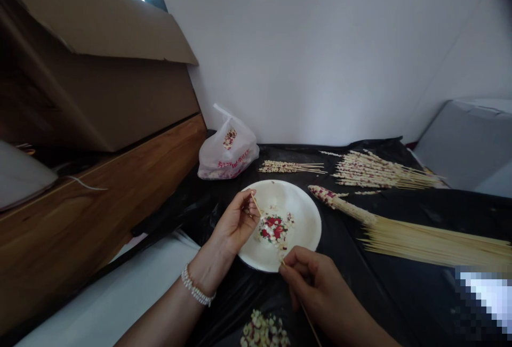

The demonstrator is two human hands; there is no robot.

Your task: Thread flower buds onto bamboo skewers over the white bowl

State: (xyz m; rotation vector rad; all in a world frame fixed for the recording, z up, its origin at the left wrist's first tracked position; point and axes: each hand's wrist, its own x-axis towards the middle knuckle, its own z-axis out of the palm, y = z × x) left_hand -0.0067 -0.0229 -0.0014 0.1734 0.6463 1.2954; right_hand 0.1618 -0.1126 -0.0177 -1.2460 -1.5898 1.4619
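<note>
A thin wooden skewer (304, 309) slants over a white bowl (308, 214), with small cream pieces threaded along its middle. My left hand (236, 224), wearing a beaded bracelet (196, 287), pinches the skewer's upper end above the bowl's left side. Lower down, at the bowl's near rim, my right hand (320, 277) has its thumb and fingers closed around the same skewer. Loose cream and dark red pieces (288, 219) lie in the bowl, over its printed red flowers. A pile of similar pieces (264, 331) sits at the bottom edge, partly cut off.
Behind the bowl stands a white plastic bag (230, 155). Filled skewers lie in a small bunch (284, 167) and a larger bunch (368, 170). A long bundle of bare sticks (436, 237) is at right. Black plastic sheeting (344, 245) covers the surface; a cardboard box (132, 96) stands left.
</note>
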